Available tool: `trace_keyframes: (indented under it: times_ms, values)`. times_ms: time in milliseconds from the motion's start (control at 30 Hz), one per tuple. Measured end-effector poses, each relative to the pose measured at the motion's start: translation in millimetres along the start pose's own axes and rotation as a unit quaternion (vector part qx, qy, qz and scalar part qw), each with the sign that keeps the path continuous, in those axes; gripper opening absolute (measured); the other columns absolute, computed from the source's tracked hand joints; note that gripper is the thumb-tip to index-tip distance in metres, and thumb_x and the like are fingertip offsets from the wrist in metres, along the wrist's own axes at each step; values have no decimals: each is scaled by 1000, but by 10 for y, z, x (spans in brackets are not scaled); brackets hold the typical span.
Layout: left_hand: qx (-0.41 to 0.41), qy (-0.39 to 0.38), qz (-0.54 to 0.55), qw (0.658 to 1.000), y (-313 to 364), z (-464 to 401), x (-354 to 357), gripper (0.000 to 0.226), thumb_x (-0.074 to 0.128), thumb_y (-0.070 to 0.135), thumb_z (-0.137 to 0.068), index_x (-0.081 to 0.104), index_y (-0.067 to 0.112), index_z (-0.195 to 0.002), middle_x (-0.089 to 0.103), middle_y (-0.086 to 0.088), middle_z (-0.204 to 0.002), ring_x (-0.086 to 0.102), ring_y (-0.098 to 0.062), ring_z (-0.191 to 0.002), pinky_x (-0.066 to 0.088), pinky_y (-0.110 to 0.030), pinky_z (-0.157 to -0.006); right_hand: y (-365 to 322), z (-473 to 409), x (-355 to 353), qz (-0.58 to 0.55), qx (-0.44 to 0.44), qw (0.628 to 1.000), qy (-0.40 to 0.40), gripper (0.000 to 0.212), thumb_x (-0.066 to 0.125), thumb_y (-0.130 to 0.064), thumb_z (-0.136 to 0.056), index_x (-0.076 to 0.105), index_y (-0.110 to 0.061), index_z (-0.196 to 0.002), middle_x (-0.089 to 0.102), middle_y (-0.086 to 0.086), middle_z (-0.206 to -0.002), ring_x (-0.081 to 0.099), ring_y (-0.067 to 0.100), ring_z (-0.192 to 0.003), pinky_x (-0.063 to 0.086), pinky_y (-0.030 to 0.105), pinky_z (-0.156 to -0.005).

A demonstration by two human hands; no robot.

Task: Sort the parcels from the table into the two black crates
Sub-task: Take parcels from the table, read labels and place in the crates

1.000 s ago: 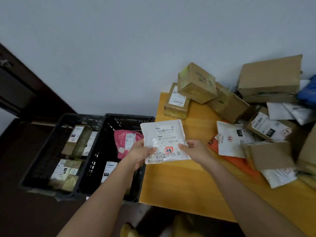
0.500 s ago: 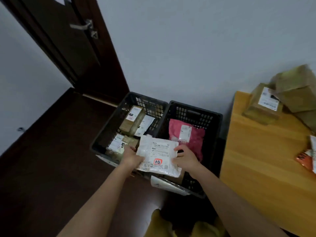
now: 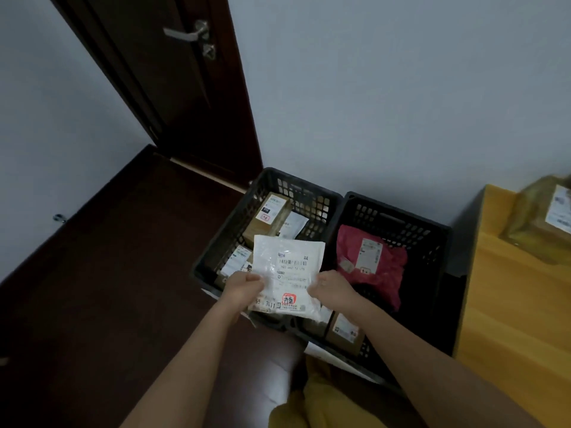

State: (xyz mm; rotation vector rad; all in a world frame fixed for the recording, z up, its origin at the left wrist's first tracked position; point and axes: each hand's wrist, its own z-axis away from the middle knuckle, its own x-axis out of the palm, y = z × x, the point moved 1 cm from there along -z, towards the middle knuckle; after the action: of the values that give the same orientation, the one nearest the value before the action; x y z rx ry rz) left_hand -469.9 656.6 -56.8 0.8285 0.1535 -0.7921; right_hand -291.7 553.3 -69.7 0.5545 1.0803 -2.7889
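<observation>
1. The white parcel (image 3: 285, 278) is held in the air over the inner walls where the two black crates meet, with the left hand (image 3: 242, 284) pinching its left edge and the right hand (image 3: 332, 285) pinching its right edge; both grips are narrow, on thin plastic only
2. Because it hangs across the divide, a loose release could drop it onto the shared rims, where it could balance, slide off, or fall into the wrong crate; the sorting rule is not visible, so I cannot tell which side is correct
3. The left crate (image 3: 216, 257) already holds brown boxes (image 3: 267, 217) with labels, so a soft flat packet would likely land tilted on their corners rather than flat
4. The right crate (image 3: 432, 242) holds a pink bag (image 3: 389, 267) and a small box (image 3: 344, 330) near the front wall; a parcel dropped there could cover their labels
5. The plastic looks glossy and wrinkled, so I judge it slippery; if one hand lets go first, the packet would swing and might slip from the other hand onto the dark floor (image 3: 108, 273)
6. The table (image 3: 509, 304) stands just beside the right crate, so a wide swing of the right arm could knock the box (image 3: 543, 217) near its edge
</observation>
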Motion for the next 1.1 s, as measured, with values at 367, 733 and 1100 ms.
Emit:
trace_keyframes:
  times_ms: [367, 733, 1100]
  values:
    - [-56, -26, 4, 998, 299, -821, -109, 30, 66, 3, -87, 67, 5, -117, 68, -11, -115, 65, -20, -100, 51, -29, -94, -453, -660, 176, -69, 11, 995, -77, 43, 58, -17, -96, 51, -15, -138, 55, -2, -117, 56, 11, -95, 44, 15, -68]
    - [-110, -92, 26, 989, -64, -2320, 17, 85, 70, 39, -87, 20, 20, -153, 40, -5, -149, 48, -19, -122, 44, -35, -101, -197, -1844, 728, -134, 93, 987, -4, 59, 55, -22, -100, 29, -21, -153, 34, 2, -155, 43, 19, -135, 37, 21, -104]
    - [-45, -140, 74, 986, -23, -3645, 263, 78, 63, 52, -89, 23, 30, -152, 44, -2, -148, 51, -23, -127, 48, -40, -99, -16, -3298, 946, -319, 118, 920, 194, 92, 66, -18, -93, 2, -39, -155, 37, 4, -153, 40, 22, -137, 37, 36, -110]
